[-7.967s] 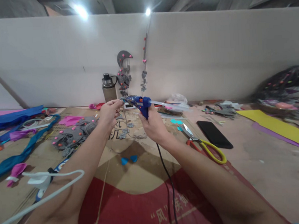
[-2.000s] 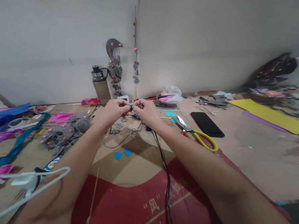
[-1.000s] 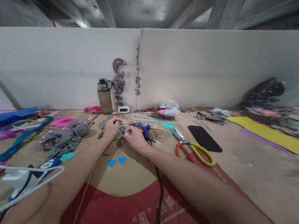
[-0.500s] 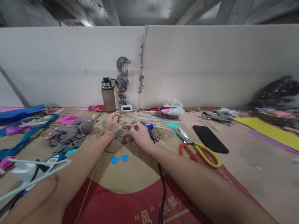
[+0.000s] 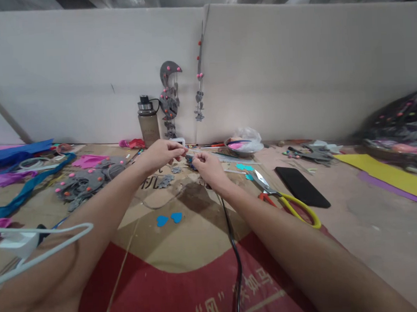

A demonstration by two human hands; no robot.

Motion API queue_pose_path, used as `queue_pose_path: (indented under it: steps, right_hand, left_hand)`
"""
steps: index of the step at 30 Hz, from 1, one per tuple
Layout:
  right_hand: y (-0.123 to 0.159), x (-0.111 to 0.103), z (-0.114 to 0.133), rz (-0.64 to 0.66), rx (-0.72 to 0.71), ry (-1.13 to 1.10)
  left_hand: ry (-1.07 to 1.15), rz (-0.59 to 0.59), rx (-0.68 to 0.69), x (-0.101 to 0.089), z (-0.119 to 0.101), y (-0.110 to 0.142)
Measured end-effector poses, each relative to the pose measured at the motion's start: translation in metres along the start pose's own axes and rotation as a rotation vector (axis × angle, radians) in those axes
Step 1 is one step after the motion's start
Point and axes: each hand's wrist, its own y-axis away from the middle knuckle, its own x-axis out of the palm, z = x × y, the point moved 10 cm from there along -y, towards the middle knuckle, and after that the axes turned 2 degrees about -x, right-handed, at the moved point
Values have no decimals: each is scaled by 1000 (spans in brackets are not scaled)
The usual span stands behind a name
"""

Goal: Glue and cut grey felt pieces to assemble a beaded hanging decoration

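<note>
One left hand (image 5: 165, 154) and one right hand (image 5: 209, 169) curl half-closed, whether gripping I can't tell, beyond two flat blue hearts (image 5: 177, 217).

Piece (image 5: 190, 160): small, dark bluish-grey, at the fingertips of the right hand (image 5: 207, 169) and just below those of the left hand (image 5: 163, 154); raised or resting, cannot be told; outline too small to read.
Cut-outs (image 5: 165, 181): grey, lobed like flowers, flat on the cardboard (image 5: 195, 250); several bunched and overlapping, another just beyond them, all below the left hand.
String (image 5: 157, 208): thin, grey, slack, curving over the cardboard on the near side of the cut-outs, its right part running into shadow near the right hand.
Hearts (image 5: 177, 217): two, bright blue, flat, side by side without touching, nearer the wearer than the string.
</note>
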Motion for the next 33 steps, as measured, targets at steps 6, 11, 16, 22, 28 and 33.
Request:
queue_pose_path:
  steps: [6,11,16,22,28,33]
  right_hand:
    - [-2,0,14,68,-35,22]
    - [-1,4,25,122,-96,28]
    - [-2,-1,28,89,-99,92]
    - [0,3,30,85,-91,63]
    - [12,12,57,146,-165,133]
    - [42,30,94,182,-436,279]
  left_hand:
    - [-4,65,13,7,-18,10]
    - [-77,60,52,8,-25,13]
    - [-207,-28,124,4,-25,10]
    - [-326,-278,181,-24,-18,5]
    - [-98,-411,122,-44,3,0]
    - [496,-441,-2,-46,32,-7]
